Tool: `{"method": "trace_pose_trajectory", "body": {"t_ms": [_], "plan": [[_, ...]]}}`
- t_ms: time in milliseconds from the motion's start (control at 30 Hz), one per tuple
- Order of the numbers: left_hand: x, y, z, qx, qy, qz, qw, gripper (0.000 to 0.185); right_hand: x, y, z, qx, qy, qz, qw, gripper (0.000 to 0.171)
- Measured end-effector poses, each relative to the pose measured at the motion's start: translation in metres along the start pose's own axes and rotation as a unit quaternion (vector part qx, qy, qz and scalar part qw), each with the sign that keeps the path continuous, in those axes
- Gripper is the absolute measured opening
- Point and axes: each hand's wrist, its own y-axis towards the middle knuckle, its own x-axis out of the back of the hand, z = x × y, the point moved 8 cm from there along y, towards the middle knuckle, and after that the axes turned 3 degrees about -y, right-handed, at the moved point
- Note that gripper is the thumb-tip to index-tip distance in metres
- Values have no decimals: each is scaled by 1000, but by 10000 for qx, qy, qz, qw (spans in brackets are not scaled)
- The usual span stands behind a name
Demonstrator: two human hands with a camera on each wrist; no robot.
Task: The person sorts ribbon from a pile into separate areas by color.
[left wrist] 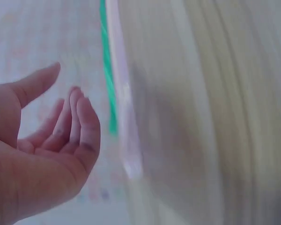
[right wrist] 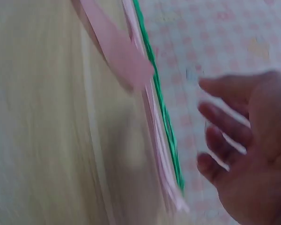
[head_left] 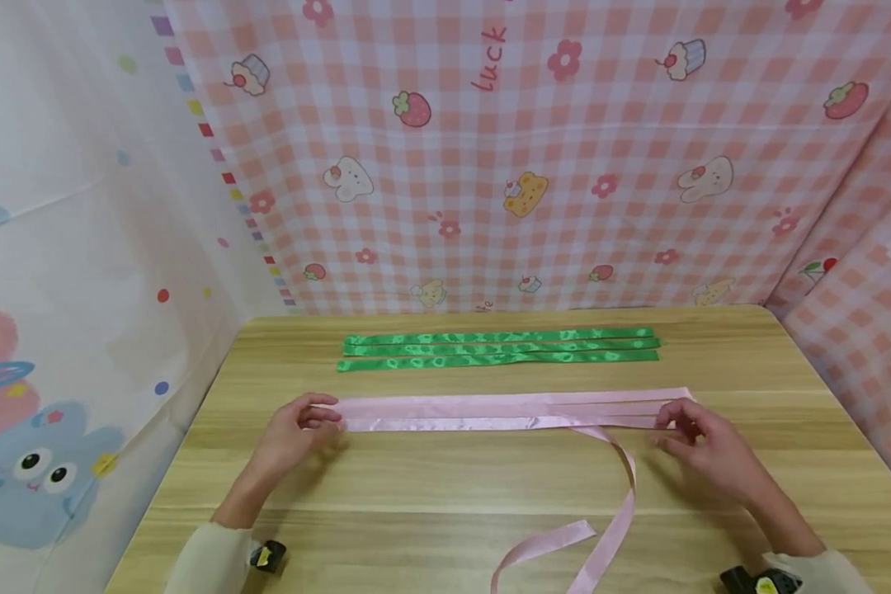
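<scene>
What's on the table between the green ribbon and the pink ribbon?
Nothing: in the head view, only bare table separates the green ribbon from the pink ribbon.

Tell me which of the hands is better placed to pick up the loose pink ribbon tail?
Probably the right hand: the loose tail leaves the folded pink ribbon near that end. The left hand is at the opposite end.

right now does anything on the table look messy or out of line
Mostly tidy: the green ribbon lies in straight folded rows. The pink ribbon is folded flat too, but its loose tail curls off toward the near table edge. Left hand and right hand sit at its ends.
</scene>
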Motion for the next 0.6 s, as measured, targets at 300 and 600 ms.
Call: {"method": "trace_pose_trajectory", "body": {"t_ms": [300, 600], "plan": [[-112, -16, -47, -544, -719, 1947, 9767, 38, -52, -22, 46, 1650, 263, 1980, 9659, 54], [-199, -39, -67, -378, -878, 3046, 9477, 33, -68, -29, 51, 1686, 668, 2570, 9492, 54]]}}
